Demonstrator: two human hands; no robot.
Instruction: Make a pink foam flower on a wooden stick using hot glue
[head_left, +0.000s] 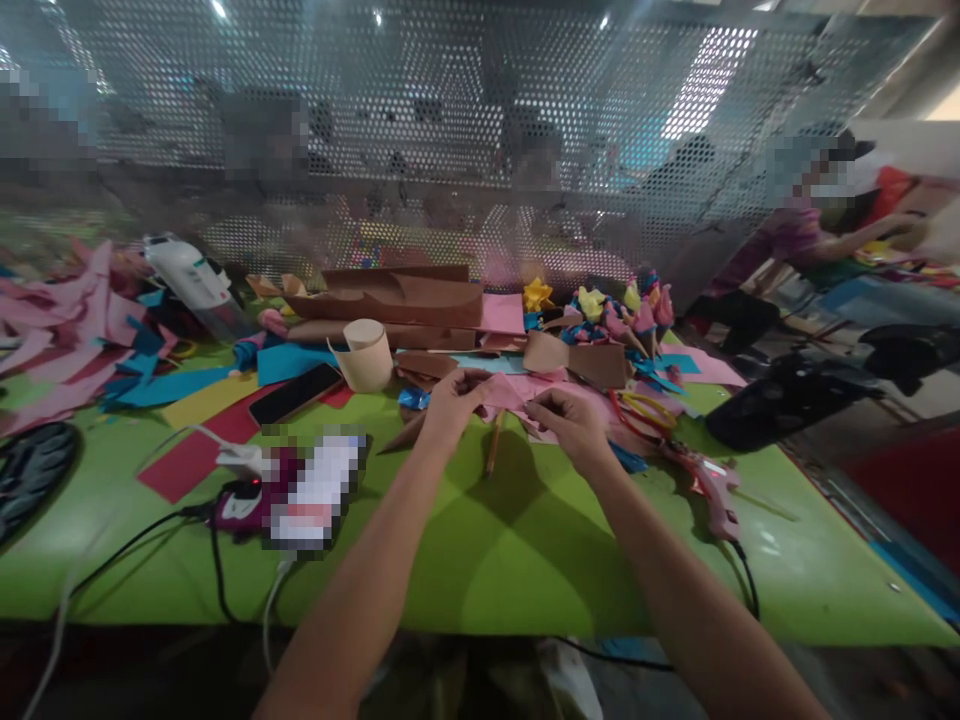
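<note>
Both my hands reach over a green table [510, 540] covered in craft paper. My left hand [452, 396] is closed, pinching the left side of a pink piece of paper [504, 392]. My right hand [571, 421] is closed on the same pink paper from the right. A pencil [493, 446] lies on the table just below and between the hands. Brown paper scraps [577, 362] lie just behind the hands.
A tape roll [365, 354] and a dark phone [295, 393] sit at centre left. A pink glue gun [711, 487] with a black cord lies at right. Paper flowers [622, 305] stand behind. Pink and blue scraps [82, 340] pile at left. A person [817, 235] sits far right.
</note>
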